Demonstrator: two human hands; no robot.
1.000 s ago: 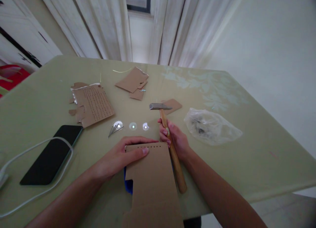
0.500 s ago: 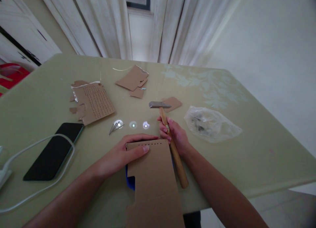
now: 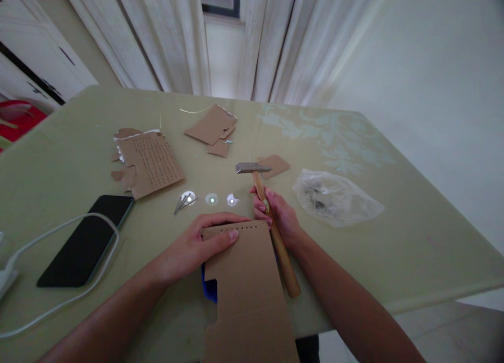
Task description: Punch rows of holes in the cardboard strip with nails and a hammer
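Note:
My left hand (image 3: 214,235) grips the far edge of a piece of cardboard (image 3: 246,284), thumb on top and fingers behind the edge. A row of small punched holes runs along that edge. Something blue (image 3: 210,289) shows under the cardboard's left side; most of it is hidden. My right hand (image 3: 280,216) is closed around the wooden handle of a hammer (image 3: 279,242), its metal head pointing away from me. Fingertips of the right hand are close to the cardboard's far right corner. Beyond my left hand lie several nails (image 3: 181,203).
A phone (image 3: 86,242) and a white cable (image 3: 112,226) lie at left. Behind them is a cardboard sheet (image 3: 155,163) full of holes. Torn cardboard pieces (image 3: 210,124) lie farther back, another scrap (image 3: 277,164) behind the hammer head. A clear plastic bag (image 3: 338,198) with dark contents sits at right.
Almost nothing differs. The hammer head has shifted very slightly left, and the near end of the cardboard a little to the right. Both hands keep their hold.

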